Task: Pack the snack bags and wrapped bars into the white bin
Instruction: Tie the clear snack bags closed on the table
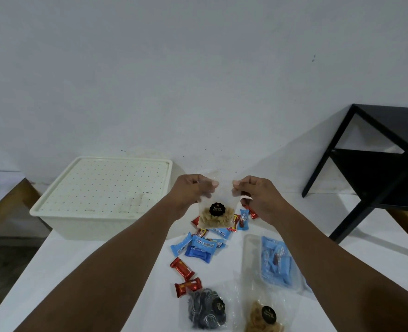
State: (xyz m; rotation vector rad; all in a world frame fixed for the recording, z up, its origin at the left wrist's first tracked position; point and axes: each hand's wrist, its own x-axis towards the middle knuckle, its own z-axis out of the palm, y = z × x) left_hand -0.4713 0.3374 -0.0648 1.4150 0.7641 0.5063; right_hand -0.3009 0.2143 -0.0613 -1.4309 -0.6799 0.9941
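Both hands hold up a clear snack bag of pale brown snacks with a round black label. My left hand pinches its top left corner and my right hand pinches its top right corner. The bag hangs above a pile of blue wrapped bars and red wrapped bars on the white table. The white bin stands at the back left with its perforated lid on. Nearer me lie a bag of dark snacks, another brown snack bag and a clear bag of blue bars.
A black metal side table stands to the right, beyond the white table. A wooden frame shows at the left past the table's edge. A plain white wall fills the background.
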